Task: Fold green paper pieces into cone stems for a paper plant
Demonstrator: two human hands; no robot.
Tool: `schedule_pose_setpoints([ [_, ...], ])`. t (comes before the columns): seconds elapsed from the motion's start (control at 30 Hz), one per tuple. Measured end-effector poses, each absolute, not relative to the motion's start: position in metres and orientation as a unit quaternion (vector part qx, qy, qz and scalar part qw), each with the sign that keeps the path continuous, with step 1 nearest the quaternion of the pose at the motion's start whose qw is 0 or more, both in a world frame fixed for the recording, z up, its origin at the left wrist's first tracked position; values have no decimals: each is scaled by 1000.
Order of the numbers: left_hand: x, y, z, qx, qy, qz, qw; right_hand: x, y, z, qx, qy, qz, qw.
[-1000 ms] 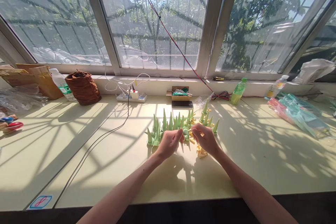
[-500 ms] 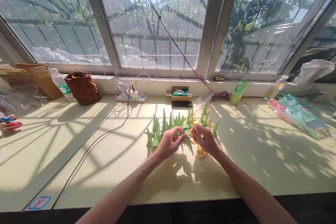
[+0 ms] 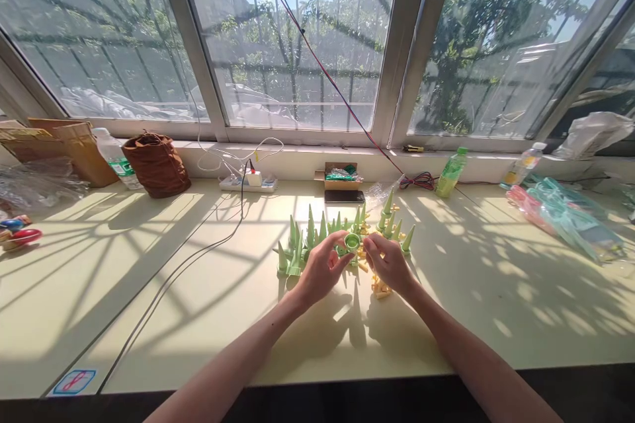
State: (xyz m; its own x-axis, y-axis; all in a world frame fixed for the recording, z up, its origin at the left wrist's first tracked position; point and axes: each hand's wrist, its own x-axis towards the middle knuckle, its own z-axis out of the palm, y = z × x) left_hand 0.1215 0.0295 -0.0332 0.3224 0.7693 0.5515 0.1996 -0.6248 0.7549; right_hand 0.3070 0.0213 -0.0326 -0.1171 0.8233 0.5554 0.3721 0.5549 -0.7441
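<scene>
My left hand [image 3: 321, 269] pinches a light green plastic cone [image 3: 352, 242] between thumb and fingers, its round, hollow base turned towards me. Close beside it on the right, my right hand [image 3: 389, 266] has its fingertips pressed together near the cone's rim; whatever they hold is too small to make out. Behind both hands stand several more green cones [image 3: 310, 231], mostly point up on the table. Small yellow pieces [image 3: 381, 288] lie in a little heap below my right hand, with others scattered among the cones.
Beyond the cones are a dark phone [image 3: 344, 197] and a small open box [image 3: 342, 176]. A power strip [image 3: 248, 184] trails cables across the table's left side. A brown bag [image 3: 156, 164] stands far left; a green bottle [image 3: 451, 173] and plastic packets [image 3: 565, 215] are on the right.
The cone in my left hand has tipped: its point hung down towards me before, and now its open base faces me. My right hand has barely moved.
</scene>
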Motion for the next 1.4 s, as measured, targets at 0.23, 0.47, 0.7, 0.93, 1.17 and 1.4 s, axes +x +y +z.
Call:
schedule_pose_setpoints([
  [0.23, 121, 25, -29, 737, 323, 468, 366, 309, 19, -30, -389, -729, 230, 514],
  [0.47, 119, 24, -29, 735, 303, 445, 411, 308, 20, -35, -367, -746, 246, 498],
  [0.7, 118, 22, -23, 736, 306, 447, 406, 308, 21, -36, -370, -745, 248, 497],
  [0.93, 117, 22, -22, 747, 321, 452, 367, 309, 21, -33, -386, -751, 229, 484],
  [1.17, 118, 26, -33, 763, 308, 468, 323, 309, 20, -30, -407, -753, 207, 474],
  [1.4, 117, 29, -32, 788, 280, 473, 276, 307, 21, -31, -418, -750, 197, 474],
])
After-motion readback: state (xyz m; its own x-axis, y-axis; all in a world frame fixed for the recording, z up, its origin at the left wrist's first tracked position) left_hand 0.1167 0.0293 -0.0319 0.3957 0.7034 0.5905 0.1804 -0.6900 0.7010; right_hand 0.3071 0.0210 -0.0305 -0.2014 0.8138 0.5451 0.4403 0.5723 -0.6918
